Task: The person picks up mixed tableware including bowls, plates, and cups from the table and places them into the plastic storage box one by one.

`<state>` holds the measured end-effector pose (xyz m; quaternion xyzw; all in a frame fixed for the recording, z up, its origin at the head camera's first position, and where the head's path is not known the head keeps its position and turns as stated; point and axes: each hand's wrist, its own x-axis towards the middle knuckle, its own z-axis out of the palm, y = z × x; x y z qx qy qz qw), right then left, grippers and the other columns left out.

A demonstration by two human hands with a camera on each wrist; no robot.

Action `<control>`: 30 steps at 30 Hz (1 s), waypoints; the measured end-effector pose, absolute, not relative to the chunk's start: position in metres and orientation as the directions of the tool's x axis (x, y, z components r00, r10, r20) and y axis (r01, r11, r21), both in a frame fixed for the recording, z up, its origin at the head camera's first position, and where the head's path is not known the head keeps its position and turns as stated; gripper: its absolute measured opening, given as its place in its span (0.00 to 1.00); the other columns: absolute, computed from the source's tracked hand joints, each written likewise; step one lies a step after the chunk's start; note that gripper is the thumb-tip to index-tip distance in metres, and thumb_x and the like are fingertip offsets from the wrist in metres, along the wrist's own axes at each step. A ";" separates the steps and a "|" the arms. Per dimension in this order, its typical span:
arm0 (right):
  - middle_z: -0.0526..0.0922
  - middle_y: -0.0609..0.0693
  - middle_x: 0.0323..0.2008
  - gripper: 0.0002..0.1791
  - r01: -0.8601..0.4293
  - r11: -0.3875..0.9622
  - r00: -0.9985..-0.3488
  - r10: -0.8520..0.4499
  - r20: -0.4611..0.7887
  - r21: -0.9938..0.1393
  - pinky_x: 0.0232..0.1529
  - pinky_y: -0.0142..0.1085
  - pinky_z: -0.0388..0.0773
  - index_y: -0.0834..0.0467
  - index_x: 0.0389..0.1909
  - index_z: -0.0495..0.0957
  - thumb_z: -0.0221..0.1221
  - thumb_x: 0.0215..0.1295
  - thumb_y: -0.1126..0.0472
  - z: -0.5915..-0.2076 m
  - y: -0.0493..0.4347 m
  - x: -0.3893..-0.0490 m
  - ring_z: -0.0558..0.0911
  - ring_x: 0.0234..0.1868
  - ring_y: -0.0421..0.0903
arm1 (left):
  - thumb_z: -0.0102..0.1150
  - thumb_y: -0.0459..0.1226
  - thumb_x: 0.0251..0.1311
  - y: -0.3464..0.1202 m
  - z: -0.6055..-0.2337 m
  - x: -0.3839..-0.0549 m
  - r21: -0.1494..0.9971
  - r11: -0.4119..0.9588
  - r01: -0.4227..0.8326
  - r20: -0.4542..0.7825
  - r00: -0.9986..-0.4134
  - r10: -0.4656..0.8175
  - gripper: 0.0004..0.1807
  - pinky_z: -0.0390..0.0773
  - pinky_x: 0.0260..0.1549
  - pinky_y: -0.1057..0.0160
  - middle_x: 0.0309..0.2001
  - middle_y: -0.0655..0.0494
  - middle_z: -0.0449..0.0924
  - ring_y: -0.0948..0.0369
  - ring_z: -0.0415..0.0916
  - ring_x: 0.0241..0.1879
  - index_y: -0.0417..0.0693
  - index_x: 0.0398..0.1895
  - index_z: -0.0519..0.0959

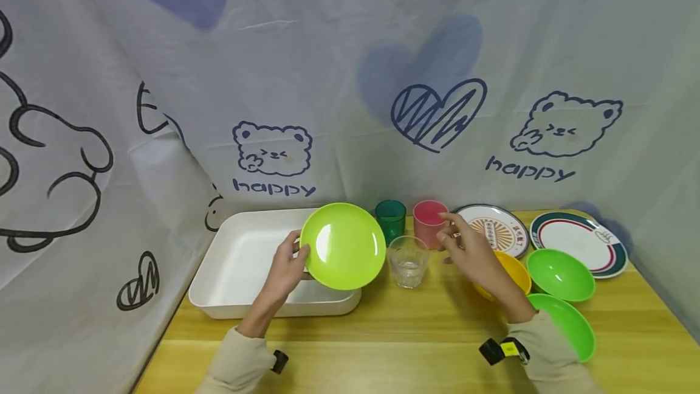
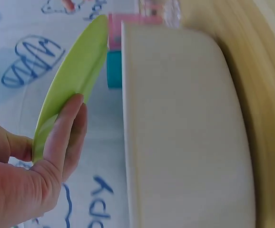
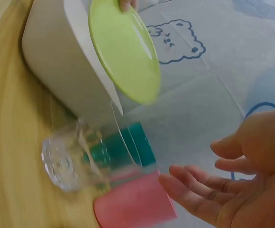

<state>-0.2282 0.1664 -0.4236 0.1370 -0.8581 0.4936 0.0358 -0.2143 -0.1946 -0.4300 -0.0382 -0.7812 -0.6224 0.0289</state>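
A lime-green plate [image 1: 343, 247] is pinched at its left edge by my left hand [image 1: 287, 265], thumb on its face and fingers behind. It is raised over the right part of a white rectangular basin [image 1: 240, 260]. My right hand [image 1: 474, 254] holds nothing; its fingers are loosely bent near the rim of a pink cup [image 1: 429, 224]. In the right wrist view, that hand [image 3: 251, 175] hovers beside the pink cup [image 3: 135, 202]. Left of the hand are a clear glass [image 1: 408, 263] and a dark green cup [image 1: 391, 219].
On the right lie a patterned plate [image 1: 494, 230], a dark-rimmed oval plate [image 1: 579, 239], a yellow bowl [image 1: 513, 272] partly behind my right hand, and two green bowls [image 1: 560, 275]. A printed cloth [image 1: 339, 78] hangs behind the wooden table [image 1: 399, 345].
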 end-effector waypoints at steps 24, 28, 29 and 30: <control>0.80 0.70 0.52 0.24 -0.423 0.787 -0.897 -0.294 0.328 -0.450 0.46 0.63 0.81 0.65 0.68 0.69 0.58 0.73 0.68 -0.412 0.292 -0.249 0.81 0.49 0.67 | 0.33 0.31 0.81 -0.336 -0.446 -0.183 0.910 0.386 -0.149 -0.104 -0.985 -0.136 0.26 0.89 0.37 0.55 0.64 0.17 0.63 0.40 0.79 0.53 0.23 0.75 0.49; 0.78 0.71 0.55 0.25 -0.434 0.818 -0.884 -0.308 0.351 -0.377 0.47 0.65 0.78 0.68 0.66 0.70 0.61 0.69 0.70 -0.422 0.324 -0.256 0.80 0.50 0.67 | 0.33 0.31 0.81 -0.343 -0.447 -0.185 0.902 0.403 -0.157 -0.113 -0.985 -0.129 0.27 0.89 0.37 0.55 0.61 0.16 0.65 0.42 0.80 0.51 0.21 0.74 0.48; 0.78 0.71 0.56 0.25 -0.434 0.828 -0.881 -0.308 0.358 -0.355 0.48 0.65 0.77 0.69 0.65 0.70 0.62 0.68 0.71 -0.425 0.332 -0.257 0.79 0.50 0.68 | 0.33 0.31 0.81 -0.344 -0.447 -0.186 0.899 0.409 -0.158 -0.116 -0.985 -0.125 0.27 0.89 0.37 0.55 0.60 0.16 0.65 0.43 0.81 0.50 0.20 0.74 0.48; 0.77 0.72 0.56 0.26 -0.422 0.838 -0.887 -0.302 0.350 -0.345 0.49 0.66 0.76 0.69 0.64 0.70 0.62 0.67 0.71 -0.428 0.340 -0.259 0.78 0.52 0.69 | 0.33 0.30 0.80 -0.346 -0.448 -0.187 0.895 0.417 -0.156 -0.116 -0.986 -0.121 0.26 0.89 0.36 0.55 0.59 0.16 0.66 0.44 0.81 0.49 0.20 0.73 0.48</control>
